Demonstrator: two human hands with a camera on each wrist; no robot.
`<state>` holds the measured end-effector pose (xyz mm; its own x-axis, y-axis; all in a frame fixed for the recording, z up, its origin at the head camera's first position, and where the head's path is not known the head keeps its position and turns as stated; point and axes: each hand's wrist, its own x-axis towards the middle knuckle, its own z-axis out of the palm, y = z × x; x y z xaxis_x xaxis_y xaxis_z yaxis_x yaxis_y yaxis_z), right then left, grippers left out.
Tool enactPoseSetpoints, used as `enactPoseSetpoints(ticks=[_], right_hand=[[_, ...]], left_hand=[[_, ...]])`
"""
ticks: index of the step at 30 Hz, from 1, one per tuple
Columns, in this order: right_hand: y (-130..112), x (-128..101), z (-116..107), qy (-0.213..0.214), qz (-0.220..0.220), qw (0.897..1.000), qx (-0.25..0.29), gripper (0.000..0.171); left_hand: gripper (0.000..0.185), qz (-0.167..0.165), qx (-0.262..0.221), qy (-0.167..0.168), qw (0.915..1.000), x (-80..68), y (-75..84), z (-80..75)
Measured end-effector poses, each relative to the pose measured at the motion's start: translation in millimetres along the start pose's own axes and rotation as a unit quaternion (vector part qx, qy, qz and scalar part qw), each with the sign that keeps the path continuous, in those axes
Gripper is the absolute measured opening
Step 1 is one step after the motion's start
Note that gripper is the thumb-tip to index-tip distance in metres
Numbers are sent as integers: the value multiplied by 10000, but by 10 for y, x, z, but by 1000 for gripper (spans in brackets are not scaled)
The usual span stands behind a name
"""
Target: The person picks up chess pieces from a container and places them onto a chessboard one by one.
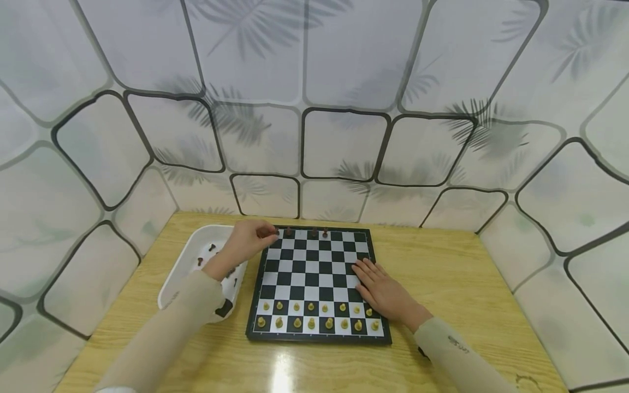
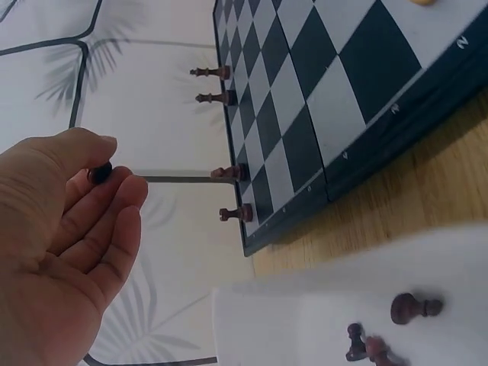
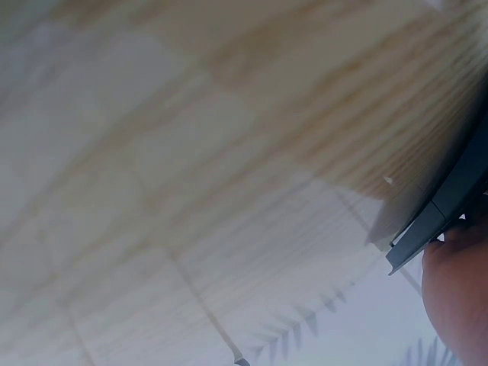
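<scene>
My left hand [image 1: 248,240] pinches a small dark chess piece [image 2: 99,174] between thumb and fingers, most of it hidden. It is over the far left corner of the chessboard [image 1: 318,341]. Along the board's far row stand a dark rook [image 2: 236,213], a dark knight [image 2: 229,172] and two taller dark pieces, one of them at the outer side [image 2: 210,72]. Flat on the board's right edge rests my right hand [image 1: 385,289], fingers extended. Gold chess pieces [image 1: 311,323] fill the two near rows.
A white tray [image 1: 169,284] stands left of the board, partly under my left forearm, with several dark chess pieces [image 2: 415,306] lying in it. The wooden table [image 1: 432,256] meets a patterned wall covering [image 1: 344,147] at the back and sides.
</scene>
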<state>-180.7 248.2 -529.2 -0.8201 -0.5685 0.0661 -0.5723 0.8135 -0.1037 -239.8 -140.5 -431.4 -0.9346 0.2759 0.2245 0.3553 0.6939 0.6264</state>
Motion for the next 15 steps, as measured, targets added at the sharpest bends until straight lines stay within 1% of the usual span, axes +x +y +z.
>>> enactPoseSetpoints(ticks=[1,5,7,8,13,15], right_hand=[[2,-1,0,3,-2,10000,-6,59],[10,-4,0,-89,55,9999,7,59],[11,-2,3,-137,80,9999,16,59],[12,-1,6,-160,90,9998,10,59],[19,9,27,-177,97,9998,-19,60],[24,14,33,-183,110,9998,-21,61]], left_hand=[[23,28,-37,27,10000,11,13,7],[19,406,30,223,9989,73,40,54],[18,486,39,273,9984,103,53,79],[17,489,43,292,9984,116,60,90],[18,176,-166,235,9994,153,132,120],[19,125,-290,227,9992,176,145,142]])
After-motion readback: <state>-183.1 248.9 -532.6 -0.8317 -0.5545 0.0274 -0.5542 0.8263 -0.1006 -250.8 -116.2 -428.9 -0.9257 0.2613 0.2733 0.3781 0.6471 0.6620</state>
